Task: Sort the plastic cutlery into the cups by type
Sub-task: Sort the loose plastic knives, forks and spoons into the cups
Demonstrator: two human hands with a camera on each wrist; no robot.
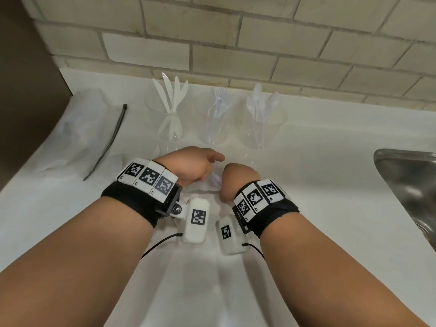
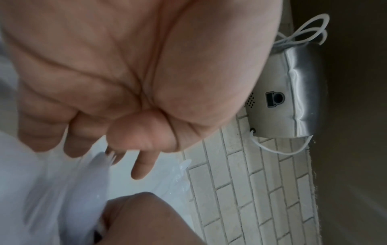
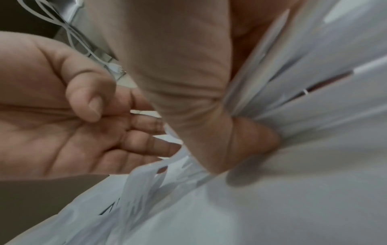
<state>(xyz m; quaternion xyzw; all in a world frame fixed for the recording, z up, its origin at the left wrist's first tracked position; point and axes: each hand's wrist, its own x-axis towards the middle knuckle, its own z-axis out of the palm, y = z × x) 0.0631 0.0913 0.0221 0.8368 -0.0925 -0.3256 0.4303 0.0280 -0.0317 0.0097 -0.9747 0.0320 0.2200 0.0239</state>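
Note:
Three clear cups stand along the back wall: the left cup [image 1: 168,116] holds white knives, the middle cup [image 1: 215,121] clear forks, the right cup [image 1: 262,123] white spoons. Both hands meet low over the white counter in front of them. My right hand [image 1: 233,181] grips a fanned bundle of white cutlery [image 3: 314,99], its thumb curled over the handles. My left hand [image 1: 203,166] is beside it, palm [image 3: 62,132] open and fingers nearly straight, reaching under the bundle's other end [image 2: 73,190]. Fork tines [image 2: 109,155] show by the left fingers.
A crumpled clear plastic bag [image 1: 77,128] and a black zip tie [image 1: 113,138] lie at the left of the counter. A steel sink [image 1: 410,185] opens at the right edge. A silver appliance with a white cable [image 2: 293,91] sits by the tiled wall.

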